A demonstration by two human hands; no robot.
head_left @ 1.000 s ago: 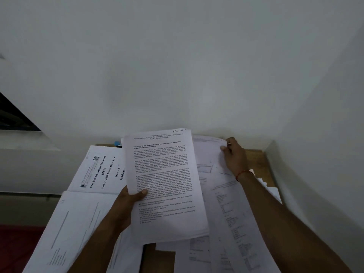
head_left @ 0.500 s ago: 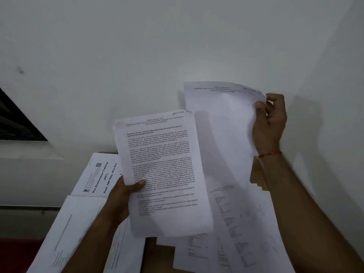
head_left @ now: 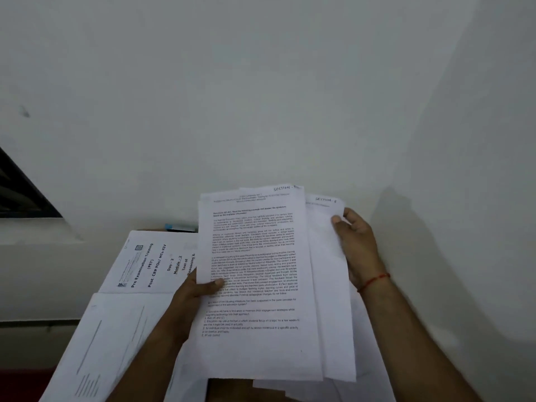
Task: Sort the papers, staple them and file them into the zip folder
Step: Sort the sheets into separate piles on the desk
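My left hand (head_left: 193, 288) grips a stack of printed sheets (head_left: 255, 280) by its left edge, thumb on the front page, which is dense with text and marked "SECTION" at the top. My right hand (head_left: 358, 245) holds another sheet (head_left: 326, 256) by its right edge, tucked just behind the stack and sticking out to the right. A cover page (head_left: 145, 264) reading "Pre Examination Training" lies on the table to the left. No stapler or zip folder is visible.
More loose papers (head_left: 95, 352) lie at the lower left and under the held stack. A small blue object (head_left: 179, 227) peeks out behind the cover page. A brown table (head_left: 229, 390) shows below. White walls close in behind and on the right.
My right hand lifted a sheet from the table, raised it high, then brought it down behind the stack in my left hand. The left hand stayed roughly in place.
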